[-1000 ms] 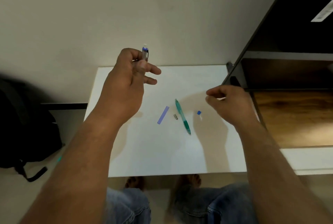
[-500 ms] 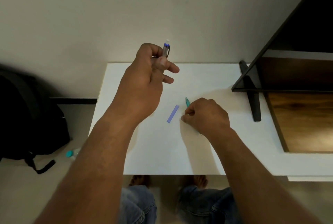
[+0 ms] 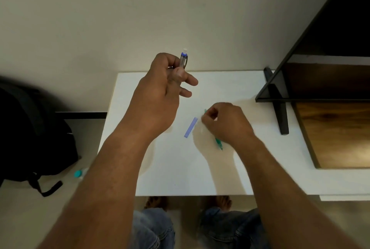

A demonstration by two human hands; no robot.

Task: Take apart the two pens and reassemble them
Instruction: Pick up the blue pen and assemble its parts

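Blue pen (image 3: 183, 61): upright, centre frame, pinched by our left hand (image 3: 160, 96). Green pen (image 3: 218, 143): on white table (image 3: 176, 168), under our right hand (image 3: 226, 123); fingers curled, we cannot tell on what.

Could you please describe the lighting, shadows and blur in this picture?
Head view: dim light, no glare; soft arm shadows fall on the white table; the right hand is slightly blurred over the green pen; the left hand gripping the blue pen looks sharper.

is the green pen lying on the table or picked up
Lying flat on the table, it seems: both ends of the green pen stick out from under the right hand, which hides its middle.
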